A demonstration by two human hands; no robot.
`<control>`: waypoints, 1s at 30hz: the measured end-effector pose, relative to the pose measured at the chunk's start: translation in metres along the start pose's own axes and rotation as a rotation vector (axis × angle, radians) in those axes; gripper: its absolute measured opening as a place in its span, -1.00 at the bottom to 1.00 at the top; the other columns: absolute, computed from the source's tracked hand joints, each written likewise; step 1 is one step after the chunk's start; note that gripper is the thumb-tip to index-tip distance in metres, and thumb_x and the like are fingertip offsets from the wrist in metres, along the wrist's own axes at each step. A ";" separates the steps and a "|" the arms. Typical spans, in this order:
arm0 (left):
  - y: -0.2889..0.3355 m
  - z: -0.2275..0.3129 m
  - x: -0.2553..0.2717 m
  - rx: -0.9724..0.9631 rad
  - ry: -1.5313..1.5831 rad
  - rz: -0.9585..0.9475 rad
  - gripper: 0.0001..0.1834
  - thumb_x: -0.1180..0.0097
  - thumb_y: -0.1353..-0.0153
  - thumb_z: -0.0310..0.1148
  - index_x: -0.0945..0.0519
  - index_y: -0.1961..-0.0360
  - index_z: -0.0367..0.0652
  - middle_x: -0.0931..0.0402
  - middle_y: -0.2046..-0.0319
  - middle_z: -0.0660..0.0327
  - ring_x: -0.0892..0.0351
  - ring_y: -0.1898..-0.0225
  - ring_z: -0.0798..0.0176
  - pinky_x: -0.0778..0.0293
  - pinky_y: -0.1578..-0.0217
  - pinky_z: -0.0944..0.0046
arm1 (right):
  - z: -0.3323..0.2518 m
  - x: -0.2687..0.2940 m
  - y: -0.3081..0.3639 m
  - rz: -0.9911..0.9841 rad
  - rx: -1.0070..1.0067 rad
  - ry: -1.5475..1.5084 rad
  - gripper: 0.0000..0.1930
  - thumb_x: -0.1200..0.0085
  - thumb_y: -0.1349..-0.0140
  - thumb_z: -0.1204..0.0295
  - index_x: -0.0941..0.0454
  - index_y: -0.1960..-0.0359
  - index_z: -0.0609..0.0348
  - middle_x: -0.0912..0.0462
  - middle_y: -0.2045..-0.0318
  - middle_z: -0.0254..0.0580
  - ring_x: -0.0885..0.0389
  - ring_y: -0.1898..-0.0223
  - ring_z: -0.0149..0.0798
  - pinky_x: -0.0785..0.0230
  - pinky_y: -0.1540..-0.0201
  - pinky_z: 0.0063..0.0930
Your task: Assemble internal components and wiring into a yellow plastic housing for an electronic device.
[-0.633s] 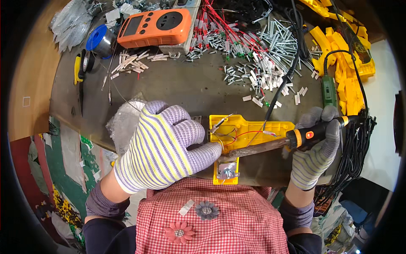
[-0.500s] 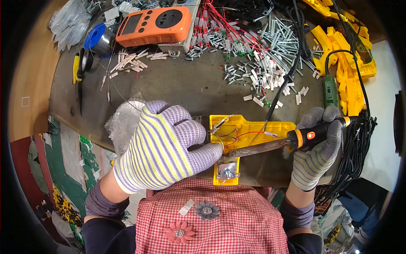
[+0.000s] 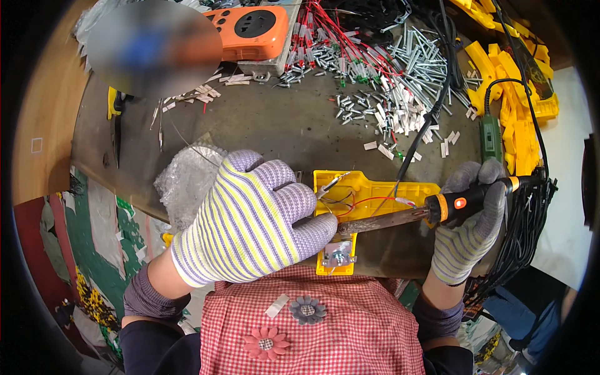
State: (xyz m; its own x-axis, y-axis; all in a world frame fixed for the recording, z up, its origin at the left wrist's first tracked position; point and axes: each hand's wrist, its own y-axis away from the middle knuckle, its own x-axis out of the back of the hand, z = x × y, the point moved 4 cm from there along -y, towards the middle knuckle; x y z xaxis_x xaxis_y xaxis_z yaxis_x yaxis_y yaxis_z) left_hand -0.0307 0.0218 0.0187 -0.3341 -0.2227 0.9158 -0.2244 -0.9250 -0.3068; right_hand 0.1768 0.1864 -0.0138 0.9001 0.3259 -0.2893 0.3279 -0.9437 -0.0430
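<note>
Right at the near edge of the workbench (image 3: 262, 125) lies a flat yellow plastic part (image 3: 375, 190), with a short leg running down toward the person's checked apron (image 3: 312, 325) and a small metal fitting (image 3: 338, 255) at its lower end. Thin red wires (image 3: 356, 201) loop across its face. The soldering iron (image 3: 412, 215) lies almost level over the part, its dark metal shaft pointing left, with the tip meeting the fingers of the left hand (image 3: 250, 222).

That left hand, in a striped knitted glove, is curled down over the left side of the yellow part; its fingers are bent and pressed to the part, but whether they pinch anything beneath cannot be told. The right hand (image 3: 465, 231), in a grey glove of the same kind, is closed firmly round the black and orange handle of the iron, just beside the right end of the yellow part. A black cord (image 3: 425, 125) runs from the handle up across the bench.

Just left of the left hand sits a crumpled clear plastic bag (image 3: 187, 178). Farther back, the bench is strewn with loose silver screws (image 3: 400, 69) and bundles of red wire leads (image 3: 325, 31). An orange meter (image 3: 256, 28) lies at the far edge, and a stack of yellow plastic pieces (image 3: 519, 112) fills the right side, with a green device (image 3: 491, 134) lying against it. Dark-handled pliers (image 3: 115, 122) lie near the left edge.
</note>
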 end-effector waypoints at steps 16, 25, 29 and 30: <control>-0.006 -0.009 -0.003 0.496 0.254 0.265 -0.62 -0.50 0.19 -0.40 -0.60 0.29 -0.06 -0.63 0.31 0.27 -0.62 0.10 0.12 -0.31 -0.12 0.02 | 0.002 0.004 0.003 0.012 0.016 0.001 -0.61 -0.16 -0.36 0.04 -0.38 0.09 0.06 -0.58 0.34 -0.13 -0.54 0.40 -0.38 -0.44 0.37 -0.58; -0.015 -0.006 0.008 0.339 0.095 0.273 -0.70 -0.45 0.14 -0.43 -0.62 0.35 0.05 -0.61 0.40 0.38 -0.62 0.18 0.16 -0.25 -0.19 -0.03 | 0.000 0.004 0.003 -0.079 0.021 0.001 -0.67 -0.08 -0.42 0.09 -0.38 0.08 0.07 -0.49 0.33 -0.21 -0.54 0.36 -0.38 -0.52 0.39 -0.55; -0.017 -0.005 0.001 0.341 0.144 0.217 -0.70 -0.42 0.15 -0.42 -0.62 0.34 0.07 -0.60 0.39 0.38 -0.60 0.18 0.16 -0.21 -0.21 -0.09 | 0.000 0.004 0.005 -0.067 -0.005 -0.015 -0.67 -0.06 -0.44 0.09 -0.37 0.07 0.08 -0.50 0.33 -0.19 -0.54 0.36 -0.37 -0.53 0.39 -0.54; -0.017 -0.006 0.000 0.342 0.146 0.218 -0.70 -0.42 0.15 -0.42 -0.62 0.34 0.07 -0.60 0.39 0.38 -0.60 0.18 0.16 -0.21 -0.21 -0.09 | 0.000 0.005 0.006 -0.074 -0.014 -0.031 -0.67 -0.06 -0.44 0.09 -0.37 0.07 0.08 -0.50 0.32 -0.19 -0.54 0.36 -0.36 -0.53 0.39 -0.53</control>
State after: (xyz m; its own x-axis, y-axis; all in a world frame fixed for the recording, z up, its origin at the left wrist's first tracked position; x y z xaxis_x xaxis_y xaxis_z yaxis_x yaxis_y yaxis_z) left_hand -0.0322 0.0395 0.0221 -0.4721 -0.4014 0.7849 0.1740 -0.9153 -0.3634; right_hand 0.1827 0.1824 -0.0157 0.8641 0.3925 -0.3151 0.3972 -0.9162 -0.0521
